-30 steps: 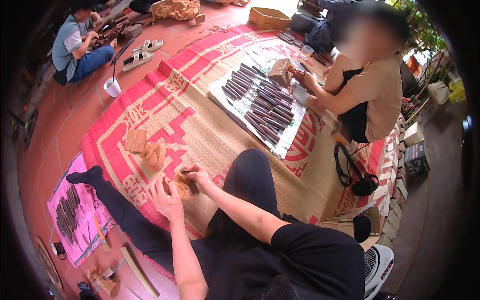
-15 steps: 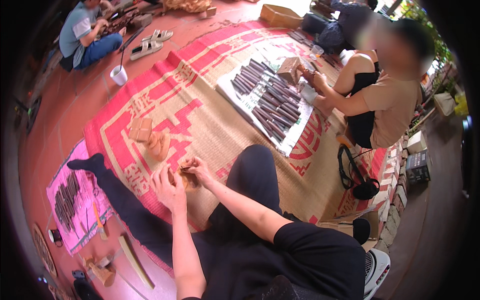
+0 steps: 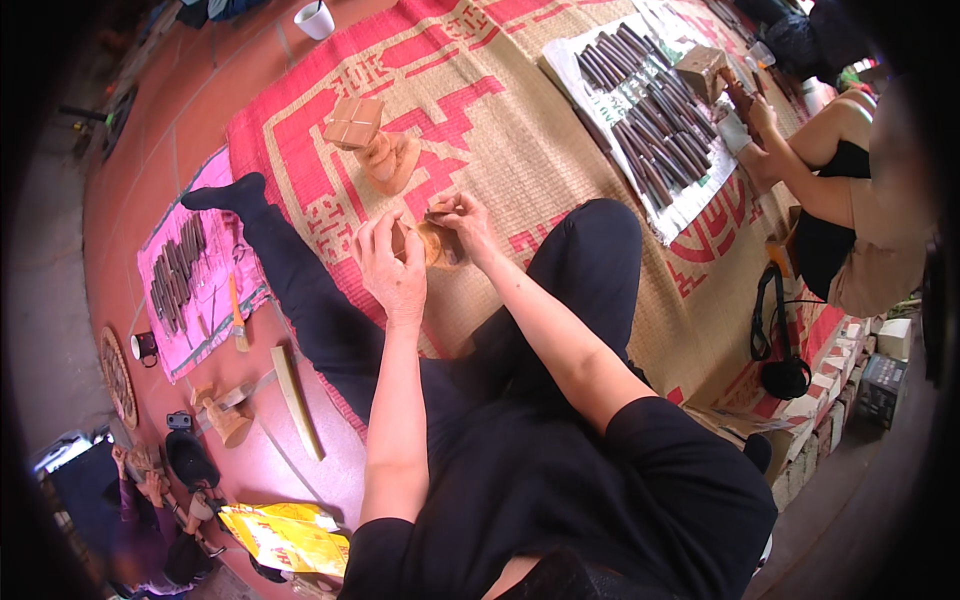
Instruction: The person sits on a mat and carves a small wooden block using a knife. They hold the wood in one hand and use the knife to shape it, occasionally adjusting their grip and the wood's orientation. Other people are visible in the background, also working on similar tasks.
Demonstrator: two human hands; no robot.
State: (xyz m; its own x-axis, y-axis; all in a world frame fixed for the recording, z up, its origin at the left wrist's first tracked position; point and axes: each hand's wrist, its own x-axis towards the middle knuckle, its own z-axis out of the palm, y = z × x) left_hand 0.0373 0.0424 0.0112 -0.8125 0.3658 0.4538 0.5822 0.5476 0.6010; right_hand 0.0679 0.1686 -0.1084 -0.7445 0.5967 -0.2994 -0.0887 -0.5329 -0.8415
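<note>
Both hands meet in front of my bent legs, over a small brown wooden piece (image 3: pixel 436 246); its exact kind is hard to make out. My left hand (image 3: pixel 392 265) curls its fingers and thumb at the piece's left side. The fingers of my right hand (image 3: pixel 470 225) pinch its upper edge, where a small dark part shows. Just beyond them on the mat, a carved light wooden form (image 3: pixel 390 163) stands beside or under a squared wooden block (image 3: pixel 354 122).
A patterned straw mat (image 3: pixel 520 120) lies below. Dark tool rods fill a white sheet (image 3: pixel 655 215) at right, near a seated person (image 3: pixel 850 190). Left, a pink cloth (image 3: pixel 225 190) bears more tools; a wooden mallet (image 3: pixel 228 418) and a yellow bag (image 3: pixel 285 540) lie lower.
My view has tilted down and turned left, so the scene sits higher and further right. Both hands stay on the wooden piece. The yellow bag and another person at lower left have come into view.
</note>
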